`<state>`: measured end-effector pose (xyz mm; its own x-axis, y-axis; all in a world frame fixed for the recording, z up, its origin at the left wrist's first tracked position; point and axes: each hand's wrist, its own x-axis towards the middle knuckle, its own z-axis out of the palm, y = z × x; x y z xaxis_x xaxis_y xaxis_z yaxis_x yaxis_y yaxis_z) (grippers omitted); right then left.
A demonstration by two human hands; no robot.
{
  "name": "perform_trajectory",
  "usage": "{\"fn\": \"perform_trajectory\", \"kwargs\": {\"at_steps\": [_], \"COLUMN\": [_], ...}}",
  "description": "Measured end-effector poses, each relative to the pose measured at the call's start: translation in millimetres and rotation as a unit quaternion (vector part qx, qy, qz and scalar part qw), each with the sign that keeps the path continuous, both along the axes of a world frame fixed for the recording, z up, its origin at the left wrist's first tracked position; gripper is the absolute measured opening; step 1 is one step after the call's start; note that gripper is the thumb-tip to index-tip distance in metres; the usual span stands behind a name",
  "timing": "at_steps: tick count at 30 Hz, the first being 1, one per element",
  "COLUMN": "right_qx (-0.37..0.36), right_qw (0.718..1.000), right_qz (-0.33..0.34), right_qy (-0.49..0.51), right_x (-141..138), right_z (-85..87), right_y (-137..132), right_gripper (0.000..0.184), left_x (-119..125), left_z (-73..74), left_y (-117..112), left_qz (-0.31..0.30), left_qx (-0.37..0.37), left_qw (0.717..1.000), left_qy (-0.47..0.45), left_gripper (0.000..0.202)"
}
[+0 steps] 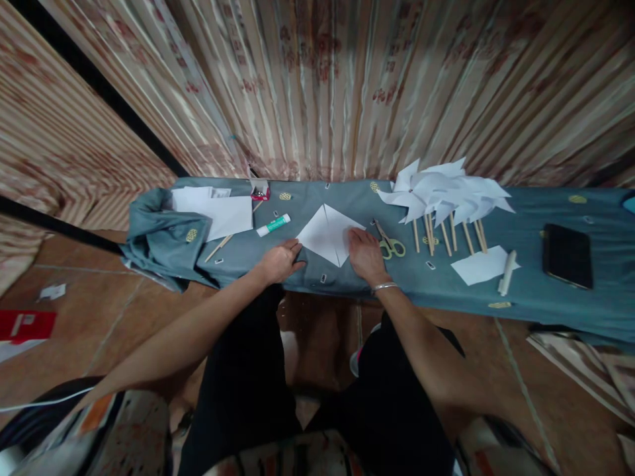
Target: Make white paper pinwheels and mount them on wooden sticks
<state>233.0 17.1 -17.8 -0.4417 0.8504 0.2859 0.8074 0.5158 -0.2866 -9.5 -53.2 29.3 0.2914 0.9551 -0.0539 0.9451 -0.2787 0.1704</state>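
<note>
A white square of paper [325, 233] lies turned like a diamond on the cloth-covered bench, with a dark line running down its middle, a crease or a cut. My right hand [366, 254], a bangle at its wrist, rests flat on the paper's right part. At the left corner is my left hand [282, 260], fingers stretched out and touching or nearly touching the edge. Just right of my right hand lie scissors [391, 244] with yellowish handles. A green and white glue stick [274, 225] lies beyond my left hand.
White paper pinwheels on sticks [446, 192] lie in a pile at the right, near a paper piece [479, 266], a white pen [507, 272] and a black phone [567, 256]. At left are paper sheets [231, 217], wooden sticks [218, 248] and a small red box [260, 190]. A curtain [317, 92] hangs behind.
</note>
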Motion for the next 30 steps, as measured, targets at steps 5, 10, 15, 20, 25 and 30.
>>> {"fn": "perform_trajectory", "kwargs": {"at_steps": [5, 10, 15, 20, 25, 30], "right_qx": [0.004, 0.007, 0.003, -0.014, -0.045, -0.036], "right_qw": [1.000, 1.000, 1.000, 0.999, 0.990, 0.980], "right_qz": [-0.007, -0.004, 0.006, 0.005, -0.038, -0.122], "right_qy": [-0.003, -0.002, 0.018, 0.031, 0.126, 0.156], "right_x": [-1.3, -1.6, 3.4, 5.7, 9.6, 29.3], "right_z": [-1.2, -2.4, -8.3, -8.6, 11.8, 25.8], "right_y": [-0.1, -0.1, 0.9, 1.2, 0.1, 7.2], "right_gripper": [0.043, 0.044, 0.046, 0.047, 0.044, 0.040], "left_x": [-31.5, -16.1, 59.5, 82.5, 38.4, -0.6], "left_z": [6.3, 11.4, 5.9, -7.8, -12.4, -16.7], "left_y": [-14.0, -17.3, -2.5, 14.0, 24.4, 36.7], "left_qz": [0.007, 0.015, -0.159, -0.181, -0.140, -0.051], "left_qx": [-0.007, 0.050, 0.074, 0.044, 0.055, 0.099], "left_qw": [0.999, 0.989, 0.965, 0.961, 0.959, 0.962], "left_qy": [-0.032, -0.136, -0.196, -0.206, -0.241, -0.250], "left_gripper": [0.034, 0.026, 0.034, 0.038, 0.041, 0.041]}}
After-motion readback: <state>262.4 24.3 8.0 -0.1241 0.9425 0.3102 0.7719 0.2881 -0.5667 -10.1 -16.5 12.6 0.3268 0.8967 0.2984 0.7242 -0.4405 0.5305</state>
